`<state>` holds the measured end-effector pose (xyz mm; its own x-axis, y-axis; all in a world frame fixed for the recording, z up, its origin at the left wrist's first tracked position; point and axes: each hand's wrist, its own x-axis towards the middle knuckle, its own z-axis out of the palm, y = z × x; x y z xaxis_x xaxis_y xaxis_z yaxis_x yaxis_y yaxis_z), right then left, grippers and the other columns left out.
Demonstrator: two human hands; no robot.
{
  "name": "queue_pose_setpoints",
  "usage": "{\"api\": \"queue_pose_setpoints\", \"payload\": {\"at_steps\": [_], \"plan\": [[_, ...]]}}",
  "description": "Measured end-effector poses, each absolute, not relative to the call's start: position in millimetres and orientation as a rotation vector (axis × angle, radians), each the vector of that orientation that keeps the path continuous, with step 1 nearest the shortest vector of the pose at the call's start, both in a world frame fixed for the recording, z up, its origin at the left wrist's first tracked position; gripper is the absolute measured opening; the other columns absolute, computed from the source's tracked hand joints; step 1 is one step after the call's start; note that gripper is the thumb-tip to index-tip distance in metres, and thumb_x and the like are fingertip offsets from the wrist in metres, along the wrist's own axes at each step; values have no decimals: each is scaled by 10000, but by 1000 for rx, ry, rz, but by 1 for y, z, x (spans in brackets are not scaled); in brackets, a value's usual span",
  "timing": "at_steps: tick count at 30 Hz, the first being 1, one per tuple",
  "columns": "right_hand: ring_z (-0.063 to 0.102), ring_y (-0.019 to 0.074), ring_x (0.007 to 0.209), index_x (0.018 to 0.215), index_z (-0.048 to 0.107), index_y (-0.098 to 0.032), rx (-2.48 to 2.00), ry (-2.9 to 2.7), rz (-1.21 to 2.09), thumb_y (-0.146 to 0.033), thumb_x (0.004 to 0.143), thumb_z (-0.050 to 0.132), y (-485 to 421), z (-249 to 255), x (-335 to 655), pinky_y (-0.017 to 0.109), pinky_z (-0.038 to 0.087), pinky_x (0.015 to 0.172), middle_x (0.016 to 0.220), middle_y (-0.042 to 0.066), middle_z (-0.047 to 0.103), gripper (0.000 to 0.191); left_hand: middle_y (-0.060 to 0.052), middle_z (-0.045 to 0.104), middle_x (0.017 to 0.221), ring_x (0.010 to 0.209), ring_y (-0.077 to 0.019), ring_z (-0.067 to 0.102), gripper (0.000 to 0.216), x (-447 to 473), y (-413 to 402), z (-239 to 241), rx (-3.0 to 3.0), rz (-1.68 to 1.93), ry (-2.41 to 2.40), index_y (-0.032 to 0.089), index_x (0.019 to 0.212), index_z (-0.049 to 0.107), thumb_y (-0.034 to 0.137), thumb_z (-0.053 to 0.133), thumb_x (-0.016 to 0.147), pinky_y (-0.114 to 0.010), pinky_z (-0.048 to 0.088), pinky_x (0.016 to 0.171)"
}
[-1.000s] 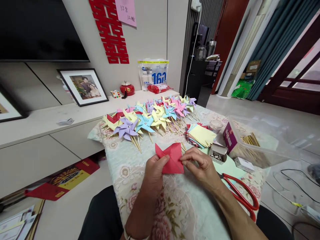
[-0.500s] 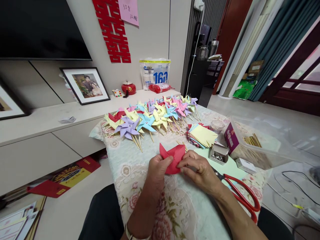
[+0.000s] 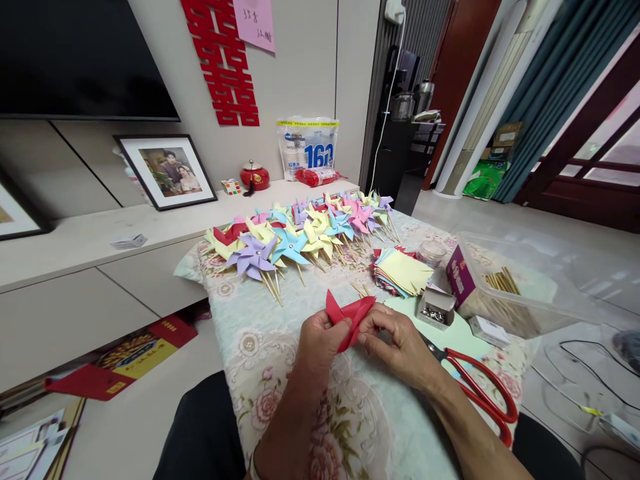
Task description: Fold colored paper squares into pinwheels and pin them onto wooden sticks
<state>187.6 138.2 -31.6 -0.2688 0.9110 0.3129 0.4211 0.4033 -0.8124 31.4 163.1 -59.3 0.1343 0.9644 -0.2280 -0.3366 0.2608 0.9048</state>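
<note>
A red paper pinwheel (image 3: 350,312), partly folded, is held up over the near part of the tablecloth. My left hand (image 3: 319,340) is closed on its left side, the thumb pressing across the middle. At its right edge, my right hand (image 3: 395,340) pinches the paper between thumb and fingers. Red-handled scissors (image 3: 483,387) lie beside my right forearm, blades partly hidden by it. Behind the hands sits a stack of coloured paper squares (image 3: 403,270). Finished paper pinwheels (image 3: 290,245) on sticks lie in rows at the table's far side.
A small open box of metal fasteners (image 3: 436,308) stands on a pale green sheet (image 3: 463,333). To its right are a small white box (image 3: 490,331) and a clear plastic bin (image 3: 530,313) with wooden sticks. A white cabinet (image 3: 160,247) borders the table's left and far sides.
The red paper has turned and tilted, now showing a narrower, more folded shape. Both hands have shifted slightly with it. The view has moved a little; other things lie as before.
</note>
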Motion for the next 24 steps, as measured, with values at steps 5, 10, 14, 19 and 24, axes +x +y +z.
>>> {"api": "queue_pose_setpoints", "payload": {"at_steps": [5,10,14,19,24], "plan": [[499,144,679,679,565,-191,-1231,-1805,801,-169,834,577,139,-32,186,255,377,631,699,-10,548,157,-23,723,630,578,-155,643,225,32,162,-58,809,1086,972,103,825,725,228,757,641,-253,509,629],[489,141,645,647,543,-193,-1338,-1782,783,-131,770,534,140,-34,185,248,350,591,665,-17,532,138,-24,727,647,604,-173,660,240,31,161,-57,815,1061,974,112,823,726,248,767,629,-276,524,656],[482,138,629,640,546,-191,-1395,-1777,769,-119,744,519,139,-35,185,247,337,577,654,-18,533,129,-18,716,633,609,-166,648,232,33,161,-52,807,1057,1006,117,795,718,230,760,597,-254,509,621],[496,144,639,637,543,-190,-1437,-1781,754,-103,716,500,139,-36,185,251,338,586,658,-10,549,125,-19,715,636,621,-155,633,218,35,162,-50,835,1060,1038,114,773,716,221,751,587,-235,491,605],[482,140,625,621,515,-194,-1458,-1790,724,-133,743,510,140,-36,185,248,329,581,634,-18,523,136,-32,731,672,611,-154,625,211,35,163,-56,889,1050,1076,111,768,709,229,740,596,-241,481,602]]}}
